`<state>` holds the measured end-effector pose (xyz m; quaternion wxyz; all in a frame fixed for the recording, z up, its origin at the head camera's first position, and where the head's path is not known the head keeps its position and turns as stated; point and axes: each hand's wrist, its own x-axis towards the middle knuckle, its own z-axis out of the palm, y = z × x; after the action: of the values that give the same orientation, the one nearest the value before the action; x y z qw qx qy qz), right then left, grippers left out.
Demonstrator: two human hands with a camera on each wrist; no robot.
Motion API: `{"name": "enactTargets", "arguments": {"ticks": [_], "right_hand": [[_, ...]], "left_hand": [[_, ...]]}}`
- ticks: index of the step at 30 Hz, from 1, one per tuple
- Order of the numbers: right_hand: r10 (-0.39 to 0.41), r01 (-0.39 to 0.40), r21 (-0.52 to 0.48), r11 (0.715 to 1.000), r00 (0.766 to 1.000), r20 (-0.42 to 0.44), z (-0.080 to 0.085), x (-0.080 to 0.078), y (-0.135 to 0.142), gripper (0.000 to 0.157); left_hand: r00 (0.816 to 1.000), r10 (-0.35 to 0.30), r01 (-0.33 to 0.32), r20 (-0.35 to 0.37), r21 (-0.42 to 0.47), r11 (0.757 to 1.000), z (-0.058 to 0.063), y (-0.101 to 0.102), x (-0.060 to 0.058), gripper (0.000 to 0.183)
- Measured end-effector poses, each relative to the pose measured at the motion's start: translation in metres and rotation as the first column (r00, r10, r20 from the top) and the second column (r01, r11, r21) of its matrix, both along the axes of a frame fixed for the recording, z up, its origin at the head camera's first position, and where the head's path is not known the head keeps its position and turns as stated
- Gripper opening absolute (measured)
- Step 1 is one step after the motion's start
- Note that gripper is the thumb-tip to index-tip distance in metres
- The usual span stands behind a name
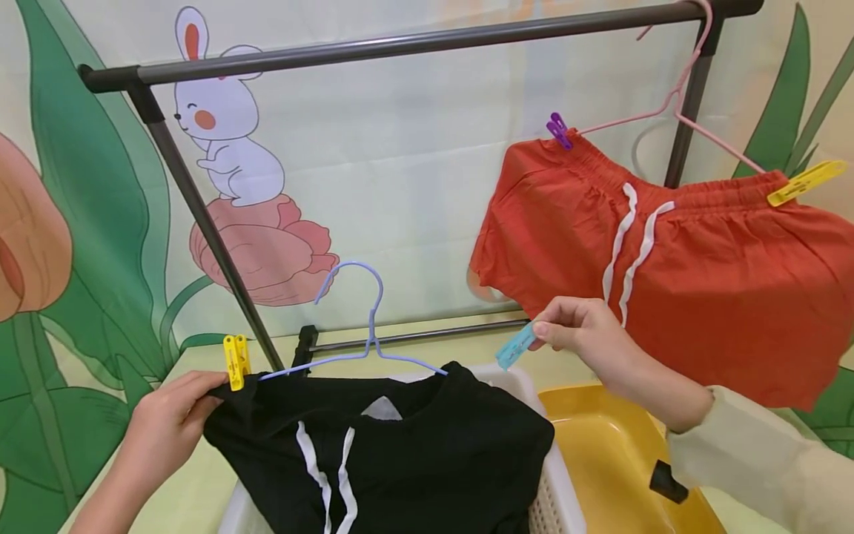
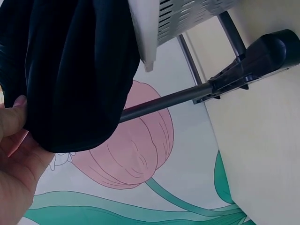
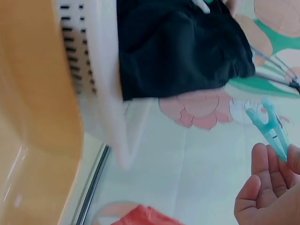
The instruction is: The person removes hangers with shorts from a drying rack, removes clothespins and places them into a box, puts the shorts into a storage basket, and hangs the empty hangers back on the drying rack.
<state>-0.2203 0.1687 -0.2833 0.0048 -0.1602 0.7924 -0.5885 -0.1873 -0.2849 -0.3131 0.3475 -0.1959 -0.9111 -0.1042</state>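
Observation:
Black shorts (image 1: 414, 460) with white drawstrings hang at a blue hanger (image 1: 373, 337), over a white basket. A yellow clothespin (image 1: 236, 362) sits at the left end of their waistband. Right beside it, my left hand (image 1: 167, 415) pinches the waistband corner; the left wrist view shows thumb and fingers on the black cloth (image 2: 79, 84). My right hand (image 1: 594, 337) holds a light blue clothespin (image 1: 516, 345) by one end, in the air above the basket's right side. Apart from the shorts, that clothespin (image 3: 271, 126) points away from my fingertips in the right wrist view.
Red shorts (image 1: 720, 282) hang on a pink hanger (image 1: 680, 89) at the right of a dark metal rack (image 1: 400, 48), with purple and yellow clothespins at the waistband. Beside the white basket (image 1: 560, 489) stands a yellow basin (image 1: 594, 445). A printed cloth backs the table.

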Motion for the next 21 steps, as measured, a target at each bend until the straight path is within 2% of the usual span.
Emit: {"name": "enactTargets", "arguments": {"ticks": [5,8,15,21], "right_hand": [[-0.011,0.011,0.024,1.000,1.000,0.028,-0.002,-0.003,0.014,0.026],[-0.005,0.005,0.010,1.000,0.999,0.051,-0.002,-0.005,0.019,0.020],[0.001,0.006,-0.048,0.999,0.988,0.157,-0.005,-0.009,0.028,0.012],[0.028,-0.022,-0.030,0.999,0.976,0.215,-0.010,-0.014,0.033,0.011]], "left_hand": [[1.000,0.004,-0.004,0.013,0.005,1.000,-0.002,-0.002,-0.001,0.031],[1.000,0.007,-0.008,0.024,0.009,1.000,-0.001,-0.001,-0.002,0.031],[0.999,0.013,-0.014,0.035,0.011,1.000,-0.002,0.000,-0.001,0.030],[0.999,0.016,-0.016,0.036,0.012,1.000,-0.003,-0.001,-0.001,0.030]]}}
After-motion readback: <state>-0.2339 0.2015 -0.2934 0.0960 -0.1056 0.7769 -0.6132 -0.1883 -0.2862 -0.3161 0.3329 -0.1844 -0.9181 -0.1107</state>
